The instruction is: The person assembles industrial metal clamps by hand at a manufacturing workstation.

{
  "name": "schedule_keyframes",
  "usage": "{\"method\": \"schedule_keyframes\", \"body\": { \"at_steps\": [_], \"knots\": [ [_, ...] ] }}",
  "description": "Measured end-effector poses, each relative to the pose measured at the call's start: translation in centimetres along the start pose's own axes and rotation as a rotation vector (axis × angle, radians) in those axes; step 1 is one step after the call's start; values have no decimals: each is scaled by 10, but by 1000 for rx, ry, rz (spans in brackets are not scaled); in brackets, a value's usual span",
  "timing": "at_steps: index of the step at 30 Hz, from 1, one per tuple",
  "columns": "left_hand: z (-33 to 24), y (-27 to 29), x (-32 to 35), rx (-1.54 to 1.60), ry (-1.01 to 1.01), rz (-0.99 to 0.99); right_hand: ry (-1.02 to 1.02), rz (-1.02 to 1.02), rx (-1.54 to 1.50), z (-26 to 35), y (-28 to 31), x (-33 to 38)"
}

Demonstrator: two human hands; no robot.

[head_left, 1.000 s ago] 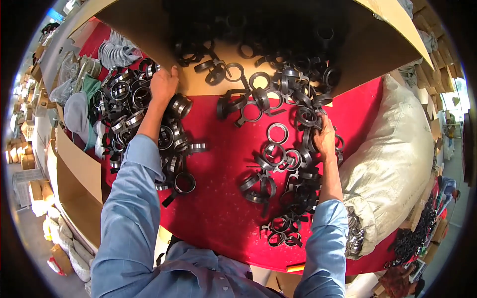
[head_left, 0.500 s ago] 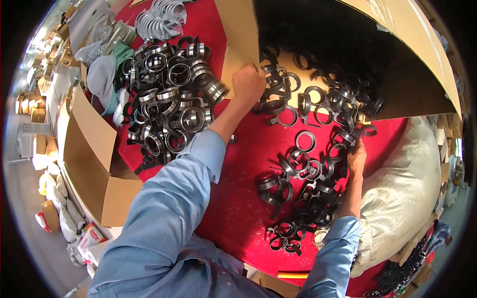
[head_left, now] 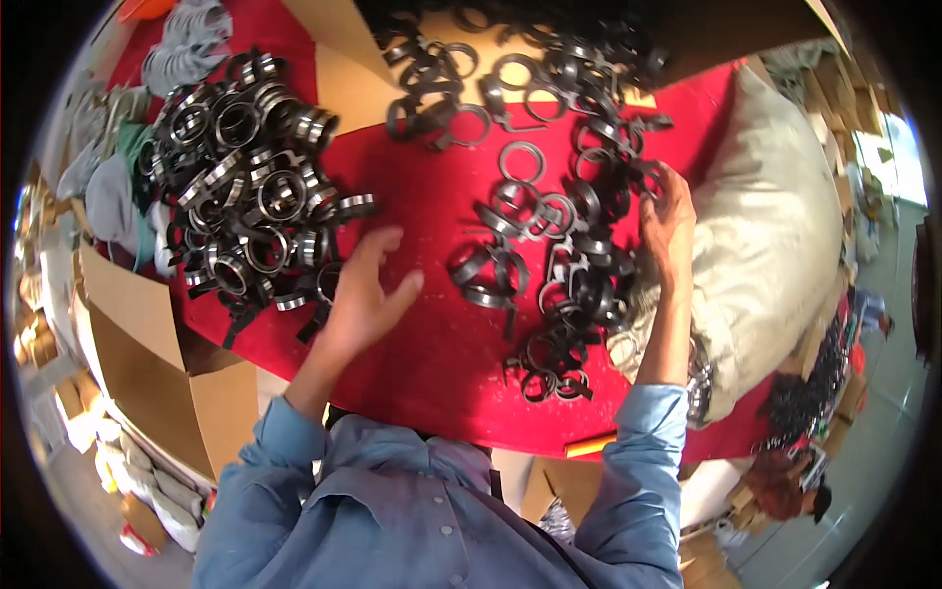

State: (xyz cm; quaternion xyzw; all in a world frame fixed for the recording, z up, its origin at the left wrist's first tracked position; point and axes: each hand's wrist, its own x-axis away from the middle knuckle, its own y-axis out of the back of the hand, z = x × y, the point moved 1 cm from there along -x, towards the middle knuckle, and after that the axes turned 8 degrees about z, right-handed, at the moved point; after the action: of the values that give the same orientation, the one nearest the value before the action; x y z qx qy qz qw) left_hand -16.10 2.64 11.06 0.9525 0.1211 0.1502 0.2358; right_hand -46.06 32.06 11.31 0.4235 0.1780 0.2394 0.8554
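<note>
Head view: my left hand left cardboard flap, hovered over red cloth, fingers spread, empty. Right hand remained among loose black rings, fingers splayed, touching them.

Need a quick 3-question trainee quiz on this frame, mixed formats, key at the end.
1. True or false: the left hand is closed around a ring.
2. Which hand touches the loose scatter of black ring clamps? A) left B) right C) neither
3. Fill in: the rings lie on a ____ cloth.

Key
1. False: the left hand hovers open, fingers spread, beside the stacked pile of rings.
2. B: the right hand rests at the scatter's far edge, next to the pale sack. Whether it grips a clamp cannot be told.
3. Red.
</note>
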Motion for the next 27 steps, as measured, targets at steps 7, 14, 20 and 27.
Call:
{"method": "schedule_keyframes", "body": {
  "at_steps": [7,14,20,27],
  "knots": [
    [29,-61,11,-360,-73,111,-265,-15,-41,42,38,160],
    [43,-112,-85,-542,-222,-21,-490,-32,-320,71,17,278],
    [-9,-65,-155,-661,-334,-461,-691,-207,-358,87,-8,344],
    [66,-46,-199,-480,-281,-358,-860,43,-141,88,-50,364]
  ]
}}
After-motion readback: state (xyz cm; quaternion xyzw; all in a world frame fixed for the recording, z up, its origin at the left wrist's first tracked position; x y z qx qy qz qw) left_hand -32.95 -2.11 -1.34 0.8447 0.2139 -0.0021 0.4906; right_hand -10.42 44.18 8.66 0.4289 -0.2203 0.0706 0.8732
